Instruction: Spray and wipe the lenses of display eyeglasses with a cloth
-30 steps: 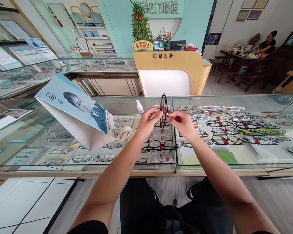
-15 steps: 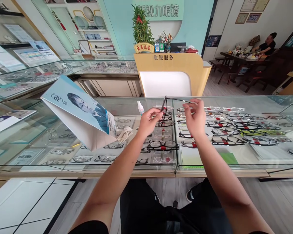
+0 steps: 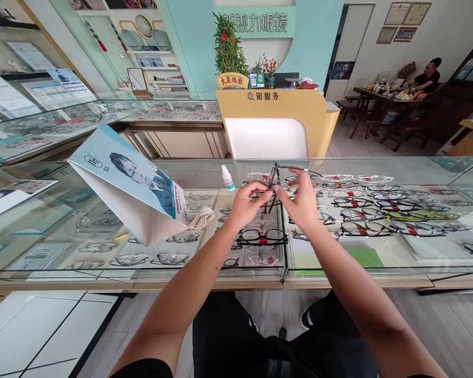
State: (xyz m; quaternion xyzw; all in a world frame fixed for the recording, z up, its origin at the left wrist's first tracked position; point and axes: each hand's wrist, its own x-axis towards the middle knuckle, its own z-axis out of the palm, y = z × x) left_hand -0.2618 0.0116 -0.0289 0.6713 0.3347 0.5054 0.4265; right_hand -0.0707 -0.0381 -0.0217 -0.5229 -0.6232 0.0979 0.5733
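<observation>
A dark-framed pair of eyeglasses is held up over the glass counter, seen nearly edge-on with one temple arm stretched to the right. My left hand pinches the rim between thumb and fingers from the left side. From the right, my right hand has its thumb against the frame, with its forefinger raised beside the temple arm; its other fingers are partly hidden. Beneath the hands lies another black pair of eyeglasses with a red tag at the bridge.
A small white spray bottle stands left of my hands. Further left are a folded cardboard sign and a crumpled beige cloth. Rows of eyeglasses fill the glass display case. A person sits at a far table.
My right hand has moved left from the temple arm's end to the frame, where its thumb now meets my left hand. The eyeglasses have shifted slightly right and down.
</observation>
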